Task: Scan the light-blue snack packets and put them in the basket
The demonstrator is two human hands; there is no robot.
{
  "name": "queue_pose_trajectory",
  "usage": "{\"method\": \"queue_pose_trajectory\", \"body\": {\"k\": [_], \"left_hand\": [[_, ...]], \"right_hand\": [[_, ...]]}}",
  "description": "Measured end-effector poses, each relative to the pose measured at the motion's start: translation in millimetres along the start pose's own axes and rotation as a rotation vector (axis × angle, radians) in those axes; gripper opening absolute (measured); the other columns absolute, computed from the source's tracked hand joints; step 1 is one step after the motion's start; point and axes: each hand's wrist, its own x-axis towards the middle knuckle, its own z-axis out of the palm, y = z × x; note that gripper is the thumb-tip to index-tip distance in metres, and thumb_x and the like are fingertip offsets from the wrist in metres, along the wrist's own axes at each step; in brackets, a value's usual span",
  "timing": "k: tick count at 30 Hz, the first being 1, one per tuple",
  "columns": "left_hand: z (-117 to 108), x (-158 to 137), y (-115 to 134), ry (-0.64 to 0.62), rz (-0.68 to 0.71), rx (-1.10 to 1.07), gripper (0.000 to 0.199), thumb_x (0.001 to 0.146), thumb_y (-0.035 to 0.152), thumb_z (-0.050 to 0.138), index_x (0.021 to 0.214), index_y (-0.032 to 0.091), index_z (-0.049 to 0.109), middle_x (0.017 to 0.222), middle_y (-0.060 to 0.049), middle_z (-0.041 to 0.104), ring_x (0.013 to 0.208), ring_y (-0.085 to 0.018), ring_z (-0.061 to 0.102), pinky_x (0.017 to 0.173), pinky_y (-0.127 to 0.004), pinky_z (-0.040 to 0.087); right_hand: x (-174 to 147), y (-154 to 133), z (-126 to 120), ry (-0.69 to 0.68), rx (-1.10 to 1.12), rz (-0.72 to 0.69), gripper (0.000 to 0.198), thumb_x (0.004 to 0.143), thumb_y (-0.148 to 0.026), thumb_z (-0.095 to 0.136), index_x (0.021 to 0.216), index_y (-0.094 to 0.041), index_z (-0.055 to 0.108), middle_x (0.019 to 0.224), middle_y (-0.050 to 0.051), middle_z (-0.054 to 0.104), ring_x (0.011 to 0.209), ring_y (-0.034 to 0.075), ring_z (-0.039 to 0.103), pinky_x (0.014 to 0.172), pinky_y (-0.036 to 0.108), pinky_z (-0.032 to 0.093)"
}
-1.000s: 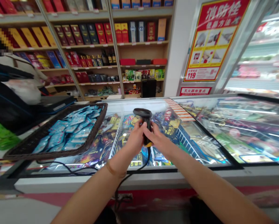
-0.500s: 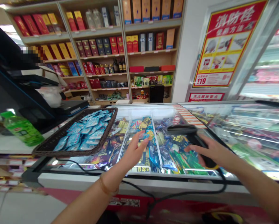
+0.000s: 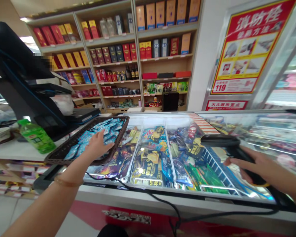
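My left hand [image 3: 96, 146] hovers at the near right part of a dark wicker basket [image 3: 119, 140] heaped with small blue packets [image 3: 110, 126]. Its thumb and fingers are apart, holding nothing; I cannot tell whether it touches the packets. On the right, my right hand [image 3: 264, 164] is closed round the handle of a black barcode scanner [image 3: 221, 141], above the freezer's glass top. From the scanner a black cable [image 3: 207, 217] loops down across the freezer's front. Beneath the glass lie wrapped ice creams [image 3: 149, 161] in white wire dividers.
A green drink bottle [image 3: 38, 136] leans left of the basket, on a counter with a black checkout terminal [image 3: 21, 75]. The chest freezer [image 3: 108, 196] spans the front. Behind stand shelves [image 3: 166, 59] of boxes and bottles, and a red-yellow wall poster [image 3: 251, 49]. A person is partly hidden behind the terminal.
My left hand has moved left from above the freezer's middle to the basket of packets. My right hand, with the scanner, has shifted to the right. The view has turned slightly left.
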Motion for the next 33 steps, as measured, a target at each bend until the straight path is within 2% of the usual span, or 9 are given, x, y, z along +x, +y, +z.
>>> {"method": "queue_pose_trajectory", "body": {"k": [4,9,13,16,20,23,26,29,33], "left_hand": [[-1,9,-5,-0.097,0.027,0.056,0.11,0.08,0.06,0.063,0.166,0.005,0.024,0.166,-0.029,0.037,0.156,-0.041,0.035,0.122,-0.049,0.035],[-19,31,-1,-0.293,0.006,0.206,0.14,0.061,0.067,0.076,0.171,0.007,0.011,0.173,-0.033,0.015,0.159,-0.051,0.022,0.122,-0.055,0.031],[-31,35,7,-0.455,0.093,0.298,0.145,0.051,0.057,0.08,0.173,0.016,0.012,0.175,-0.029,0.015,0.156,-0.054,0.027,0.119,-0.055,0.037],[-32,30,11,-0.522,0.148,0.351,0.146,0.046,0.044,0.082,0.173,0.019,0.014,0.175,-0.03,0.014,0.156,-0.056,0.023,0.118,-0.059,0.037],[-27,31,9,-0.399,0.167,0.349,0.14,0.051,0.041,0.083,0.172,0.02,0.016,0.176,-0.03,0.008,0.156,-0.06,0.015,0.12,-0.063,0.031],[-21,41,5,-0.298,0.173,0.285,0.124,0.063,0.048,0.078,0.171,0.023,0.022,0.178,-0.025,0.006,0.158,-0.057,0.017,0.12,-0.061,0.032],[-11,52,4,-0.264,0.16,0.294,0.114,0.07,0.049,0.074,0.17,0.024,0.026,0.177,-0.024,0.011,0.159,-0.055,0.018,0.119,-0.062,0.034],[-3,63,4,-0.26,0.179,0.341,0.118,0.068,0.045,0.074,0.171,0.019,0.022,0.175,-0.027,0.018,0.155,-0.052,0.033,0.119,-0.057,0.037],[-5,80,-1,-0.262,0.252,0.339,0.123,0.066,0.041,0.073,0.172,0.016,0.016,0.167,-0.026,0.037,0.139,-0.042,0.057,0.113,-0.045,0.045]], "right_hand": [[17,-19,22,-0.054,0.119,-0.075,0.056,0.076,-0.06,0.081,0.115,-0.022,0.069,0.057,0.002,0.066,0.043,0.018,0.055,0.043,0.031,0.045],[56,-42,50,-0.112,0.304,-0.161,0.057,0.077,-0.054,0.084,0.118,-0.02,0.064,0.09,0.009,0.079,0.048,0.016,0.062,0.048,0.031,0.049],[86,-66,80,-0.156,0.419,-0.24,0.058,0.073,-0.055,0.086,0.112,-0.02,0.06,0.093,0.008,0.079,0.046,0.014,0.062,0.047,0.029,0.048],[99,-69,102,-0.208,0.445,-0.266,0.056,0.074,-0.056,0.085,0.109,-0.021,0.059,0.097,0.008,0.079,0.046,0.014,0.063,0.046,0.028,0.048],[99,-50,119,-0.219,0.467,-0.247,0.054,0.078,-0.056,0.081,0.11,-0.02,0.058,0.099,0.008,0.08,0.048,0.014,0.064,0.047,0.028,0.05],[91,-36,120,-0.269,0.409,-0.205,0.058,0.076,-0.057,0.083,0.114,-0.019,0.059,0.097,0.009,0.08,0.048,0.015,0.066,0.048,0.028,0.052],[87,-32,114,-0.298,0.373,-0.199,0.061,0.076,-0.057,0.084,0.117,-0.019,0.06,0.096,0.01,0.081,0.049,0.016,0.067,0.051,0.03,0.056],[86,-32,110,-0.302,0.379,-0.215,0.061,0.079,-0.056,0.083,0.12,-0.019,0.059,0.102,0.012,0.081,0.048,0.015,0.066,0.048,0.029,0.054],[88,-29,109,-0.294,0.379,-0.225,0.06,0.08,-0.058,0.081,0.121,-0.019,0.06,0.104,0.012,0.081,0.052,0.016,0.068,0.052,0.031,0.055]]}}
